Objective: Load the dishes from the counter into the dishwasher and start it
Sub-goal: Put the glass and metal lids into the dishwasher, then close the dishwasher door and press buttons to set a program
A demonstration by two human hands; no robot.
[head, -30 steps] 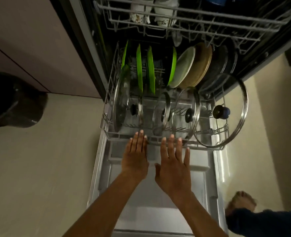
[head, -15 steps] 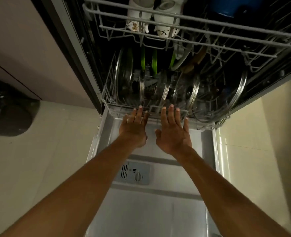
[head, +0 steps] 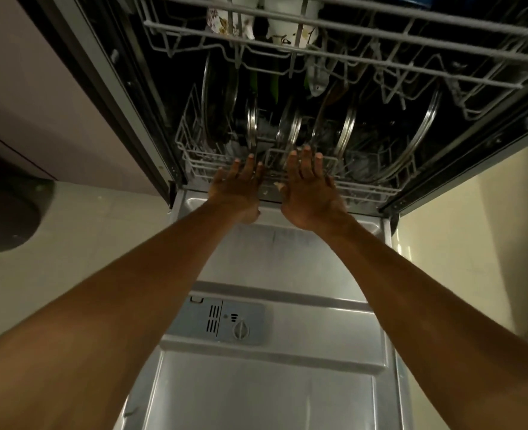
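Flat and gripping nothing, left hand [head: 237,187] and right hand [head: 310,193] press straight fingers on the white wire lower rack [head: 368,190]; steel-rimmed glass lids [head: 348,127] stand just beyond the fingertips, so an uneven shove could skew the rack and knock the lids together.

upper rack [head: 194,28]: cut by top edge | green plates [head: 275,88]: mostly hidden behind it | dark object [head: 5,212]: cut by left edge
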